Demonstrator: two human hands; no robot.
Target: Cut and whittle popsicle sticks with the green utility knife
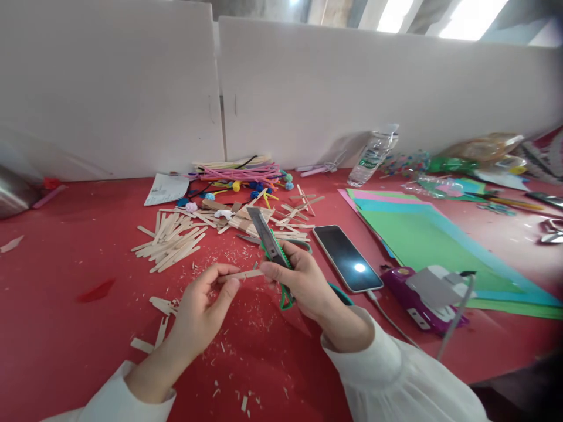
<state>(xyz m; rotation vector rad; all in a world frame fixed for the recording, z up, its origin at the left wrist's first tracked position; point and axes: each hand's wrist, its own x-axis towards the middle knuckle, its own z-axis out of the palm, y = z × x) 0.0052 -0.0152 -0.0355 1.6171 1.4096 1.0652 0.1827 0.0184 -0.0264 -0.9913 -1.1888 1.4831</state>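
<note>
My left hand (pixel 204 308) pinches a short wooden stick (pixel 246 274) between thumb and fingers. The stick points right, its far end by my right thumb. My right hand (pixel 303 281) is wrapped round a green and black box cutter (pixel 273 249), whose wide blade points up and to the left. Green-handled scissors (pixel 303 245) lie behind and partly beneath my right hand. Beyond my hands are a pile of wooden sticks (pixel 169 240) and small wood shavings. A few cut sticks (pixel 143 344) lie left of my left wrist.
A phone (pixel 347 258) on a cable and a purple power strip (pixel 422 299) lie right of my right hand. Coloured paper sheets (pixel 440 240), a water bottle (pixel 373 157) and pink pipe cleaners (pixel 241 174) are on the red table (pixel 53 293). White panels (pixel 352 88) stand behind.
</note>
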